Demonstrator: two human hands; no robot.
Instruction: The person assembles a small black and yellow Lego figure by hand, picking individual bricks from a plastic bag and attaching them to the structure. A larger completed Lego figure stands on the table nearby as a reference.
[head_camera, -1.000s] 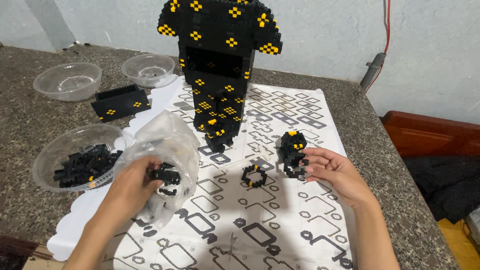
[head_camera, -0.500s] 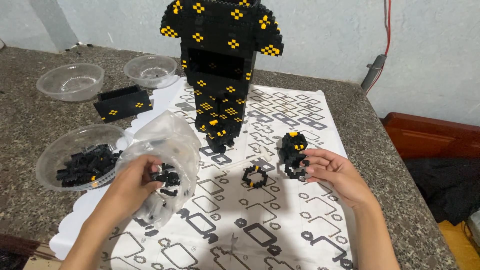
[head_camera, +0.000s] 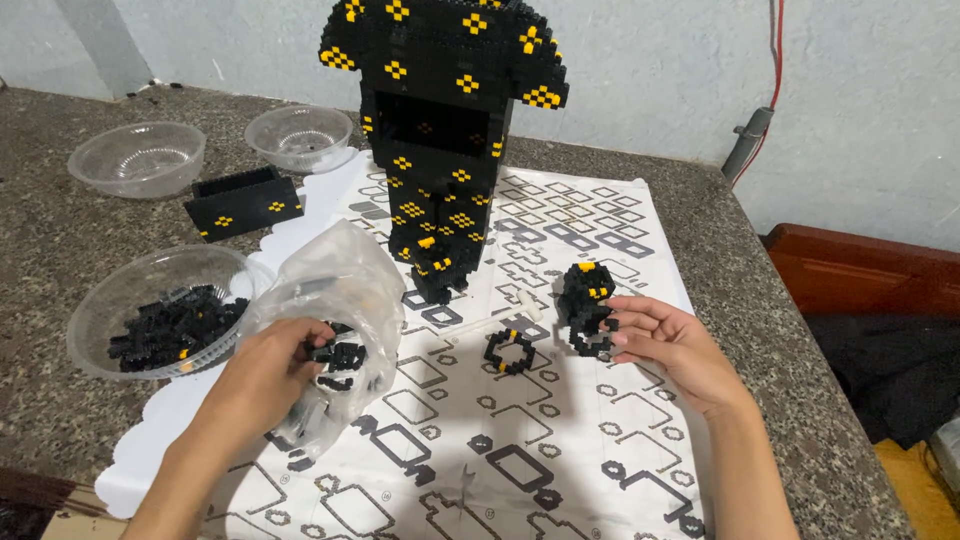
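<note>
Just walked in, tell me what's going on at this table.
A person is building with small black and yellow bricks. The left hand reaches into a clear plastic bag of loose black pieces. The right hand steadies a small brick assembly on the printed instruction sheet. A tall brick model stands behind, and a bowl of bricks sits at left.

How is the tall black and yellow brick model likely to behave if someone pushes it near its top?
The tall brick model would probably tip: it is wide at the shoulders and stands on a narrow base. It likely stays stiff under a light push, yet being built of small bricks, pieces may snap off. The paper sheet beneath it might let the base slide.
</note>
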